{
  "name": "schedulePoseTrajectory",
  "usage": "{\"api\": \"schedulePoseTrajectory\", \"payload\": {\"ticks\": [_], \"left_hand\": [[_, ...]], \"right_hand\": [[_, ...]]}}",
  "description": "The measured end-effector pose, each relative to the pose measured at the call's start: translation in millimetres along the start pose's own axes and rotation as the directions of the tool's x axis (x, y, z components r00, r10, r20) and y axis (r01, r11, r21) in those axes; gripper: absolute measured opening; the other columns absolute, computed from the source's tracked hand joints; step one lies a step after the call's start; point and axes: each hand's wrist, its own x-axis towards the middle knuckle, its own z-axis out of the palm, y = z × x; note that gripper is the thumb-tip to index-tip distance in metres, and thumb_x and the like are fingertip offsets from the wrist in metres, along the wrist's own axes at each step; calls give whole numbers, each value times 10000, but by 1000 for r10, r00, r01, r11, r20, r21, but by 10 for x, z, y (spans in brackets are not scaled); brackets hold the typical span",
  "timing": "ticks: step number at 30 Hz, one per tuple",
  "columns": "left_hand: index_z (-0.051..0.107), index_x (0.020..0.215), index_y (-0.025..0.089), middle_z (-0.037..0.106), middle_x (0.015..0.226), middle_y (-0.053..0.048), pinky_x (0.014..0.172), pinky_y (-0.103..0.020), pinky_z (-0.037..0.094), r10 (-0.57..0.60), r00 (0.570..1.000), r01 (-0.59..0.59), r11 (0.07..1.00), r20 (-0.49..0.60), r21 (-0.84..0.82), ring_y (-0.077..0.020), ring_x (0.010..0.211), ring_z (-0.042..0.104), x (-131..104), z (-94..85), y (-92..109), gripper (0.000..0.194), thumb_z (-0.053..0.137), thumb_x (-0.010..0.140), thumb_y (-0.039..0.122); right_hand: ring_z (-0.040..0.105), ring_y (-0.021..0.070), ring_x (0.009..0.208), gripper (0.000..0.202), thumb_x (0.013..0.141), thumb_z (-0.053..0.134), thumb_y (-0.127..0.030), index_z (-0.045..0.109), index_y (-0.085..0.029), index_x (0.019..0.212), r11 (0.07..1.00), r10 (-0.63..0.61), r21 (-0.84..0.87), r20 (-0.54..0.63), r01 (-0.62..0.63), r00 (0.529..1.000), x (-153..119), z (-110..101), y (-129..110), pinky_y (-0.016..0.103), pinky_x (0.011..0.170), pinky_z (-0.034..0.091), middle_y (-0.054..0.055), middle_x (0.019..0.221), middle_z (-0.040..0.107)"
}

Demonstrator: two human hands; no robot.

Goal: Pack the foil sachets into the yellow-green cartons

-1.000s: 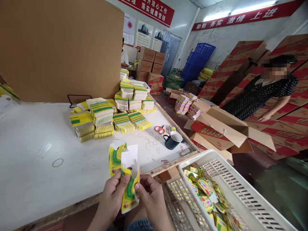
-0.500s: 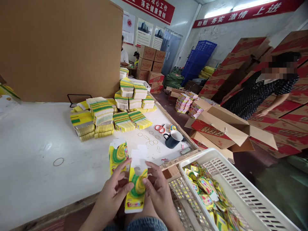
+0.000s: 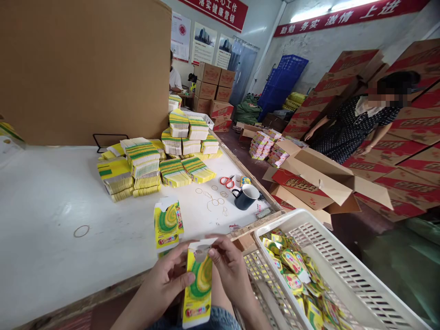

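Observation:
In front of my lap I hold a small yellow and green carton (image 3: 200, 286) upright, its lower end towards me. My left hand (image 3: 172, 275) grips its left side, thumb on the front face. My right hand (image 3: 232, 268) pinches the white flap at the top right corner, which is folded over near the opening. Just beyond my left hand, other yellow and green cartons (image 3: 168, 223) lie flat at the table's near edge. Farther back stand bundled stacks of flattened cartons (image 3: 142, 158).
On the white table (image 3: 44, 220) are rubber bands (image 3: 81, 231), red-handled scissors (image 3: 227, 182) and a dark mug (image 3: 246, 197). To my right, a white plastic basket (image 3: 347, 256) holds small packets (image 3: 292, 261). Beyond are an open cardboard box (image 3: 302, 185) and a standing person (image 3: 357, 123).
The white top flaps, upright before, are now folded down under my right fingers. The carton and both hands have come slightly lower and nearer. The person at right has shifted a little left.

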Motion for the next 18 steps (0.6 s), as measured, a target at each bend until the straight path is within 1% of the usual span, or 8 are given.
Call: {"api": "schedulePoseTrajectory", "payload": {"ticks": [2,3,5,7,9,11,13,18], "left_hand": [[588,1215,229,666,1241,-96,915,-383,516,25,999,-23,995,-24,95,-288,1112,633,21,-1,4,403,663,827,305],[604,1197,234,662,1254,-89,911,-377,521,36,998,-31,991,-42,134,-285,1107,636,30,0,6,369,649,838,300],[607,1207,250,648,1285,-76,917,-368,524,57,996,-42,980,-72,195,-276,1107,639,41,8,-1,355,626,855,289],[586,1252,267,630,1316,-68,941,-367,515,76,994,-57,972,-76,228,-271,1139,622,44,20,-22,381,602,871,275],[560,1293,277,621,1331,-65,970,-370,497,90,994,-74,970,-60,232,-269,1178,597,44,35,-45,411,582,883,264],[554,1303,274,633,1316,-71,979,-374,489,96,994,-84,974,-47,208,-269,1179,597,45,52,-54,420,580,884,267],[561,1290,262,659,1277,-82,963,-381,497,89,994,-78,983,-59,164,-273,1148,617,48,66,-41,420,598,873,275],[598,1220,239,729,1136,-87,854,-362,546,30,994,-23,998,-105,64,-279,1033,677,48,72,28,427,685,802,256]], "right_hand": [[595,245,972,364,937,477,-468,743,-220,942,993,-44,-106,30,47,999,7,-50,-33,363,842,482,83,940,679],[587,242,945,397,937,463,-484,753,-214,910,990,-30,-136,44,36,999,8,-73,-51,353,814,481,80,905,671],[574,196,765,328,906,529,-456,722,-205,991,986,75,-157,86,-61,994,4,-97,-75,287,665,466,34,762,634],[496,137,574,271,848,619,-337,644,-198,1080,969,185,-187,115,-162,976,-2,-84,-76,227,527,383,-39,624,555],[423,109,491,270,805,627,-222,587,-197,1071,946,229,-258,102,-196,968,-3,-48,-62,207,475,307,-87,550,472],[406,104,471,232,794,586,-163,566,-200,1023,927,204,-334,71,-170,976,2,-11,-46,206,469,283,-100,527,436],[412,104,459,236,798,569,-149,558,-201,1028,915,165,-382,63,-129,984,4,11,-38,208,472,283,-104,513,425],[382,100,431,231,838,616,-240,586,-195,1062,924,120,-372,70,-85,990,-20,-11,-36,213,465,289,-114,482,356]]}}
